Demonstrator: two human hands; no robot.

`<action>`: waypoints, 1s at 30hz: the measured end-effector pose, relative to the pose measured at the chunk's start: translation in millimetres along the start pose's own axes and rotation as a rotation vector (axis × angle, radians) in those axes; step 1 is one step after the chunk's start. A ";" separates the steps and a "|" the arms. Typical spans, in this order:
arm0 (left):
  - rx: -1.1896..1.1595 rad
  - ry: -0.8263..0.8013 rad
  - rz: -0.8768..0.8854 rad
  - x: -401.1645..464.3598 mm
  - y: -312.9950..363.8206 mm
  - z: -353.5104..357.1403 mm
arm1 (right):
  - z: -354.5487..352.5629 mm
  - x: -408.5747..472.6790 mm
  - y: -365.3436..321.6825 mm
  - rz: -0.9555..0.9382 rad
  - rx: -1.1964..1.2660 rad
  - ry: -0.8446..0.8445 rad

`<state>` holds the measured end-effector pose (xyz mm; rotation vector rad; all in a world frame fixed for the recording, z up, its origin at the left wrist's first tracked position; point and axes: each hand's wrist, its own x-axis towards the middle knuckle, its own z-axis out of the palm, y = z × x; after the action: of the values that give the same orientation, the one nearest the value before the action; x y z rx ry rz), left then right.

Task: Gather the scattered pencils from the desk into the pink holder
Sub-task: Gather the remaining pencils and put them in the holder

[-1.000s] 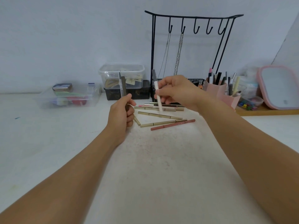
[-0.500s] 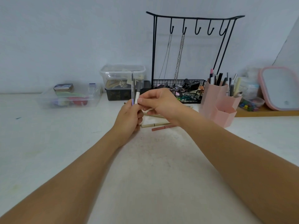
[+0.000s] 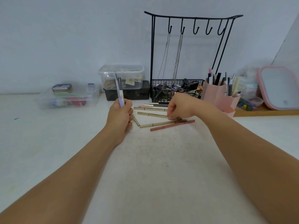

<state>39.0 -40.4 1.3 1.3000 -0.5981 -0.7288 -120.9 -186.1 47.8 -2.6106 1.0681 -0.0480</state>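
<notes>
My left hand (image 3: 120,114) is closed around a small bunch of pencils (image 3: 119,92) that stick upright, one white and purple, one dark. Several gold pencils (image 3: 152,114) and a reddish-brown pencil (image 3: 172,125) lie scattered on the white desk between my hands. My right hand (image 3: 178,107) is low on the desk with its fingertips pinched on the right end of a gold pencil. The pink holder (image 3: 217,97) stands behind my right wrist, with several pens standing in it.
A black wire hook stand (image 3: 191,21) with a basket of clips (image 3: 178,89) stands behind the pencils. Clear plastic boxes (image 3: 121,76) and a low clear tray (image 3: 68,97) sit at the back left. A pink-framed mirror (image 3: 279,88) leans at far right on a wooden tray (image 3: 265,112).
My right hand passed the white pencil into my left hand's bunch, then moved down and right to the pencils on the desk. My left hand stayed roughly in place.
</notes>
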 end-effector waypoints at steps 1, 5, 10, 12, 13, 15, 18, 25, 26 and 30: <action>-0.001 -0.005 -0.005 -0.5 0.3 -0.2 | 1.2 1.2 -0.1 0.002 -0.008 0.001; -0.012 -0.038 -0.030 -2.0 2.2 -0.8 | 2.6 2.5 0.1 -0.005 -0.028 -0.001; -0.041 -0.053 -0.047 -0.6 0.4 -2.5 | -2.4 -0.9 3.7 0.000 -0.013 -0.016; -0.039 -0.048 -0.051 -0.2 0.3 -2.8 | -5.8 -3.4 2.4 -0.002 0.031 0.015; -0.038 -0.049 -0.052 0.0 0.3 -2.9 | -7.7 -5.5 -0.3 -0.014 0.100 0.035; -0.036 -0.060 -0.048 -0.8 0.7 -2.2 | -10.5 -10.8 -9.8 -0.058 0.315 0.051; -0.021 -0.079 -0.038 -2.2 1.4 -2.5 | -8.6 -16.8 -32.8 -0.133 0.616 0.023; -0.116 -0.152 -0.020 -6.6 5.6 -1.9 | 17.3 -18.2 -69.0 -0.189 0.997 -0.003; -0.113 -0.148 -0.001 -7.6 5.6 -1.4 | 20.6 -17.8 -71.3 -0.182 1.006 0.011; -0.076 -0.123 0.085 -9.2 3.9 -0.3 | 31.7 -16.1 -79.1 -0.200 0.961 0.088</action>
<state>33.8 -32.8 5.2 1.1584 -0.7139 -0.7584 -74.2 -113.2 43.1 -1.8187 0.5707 -0.5714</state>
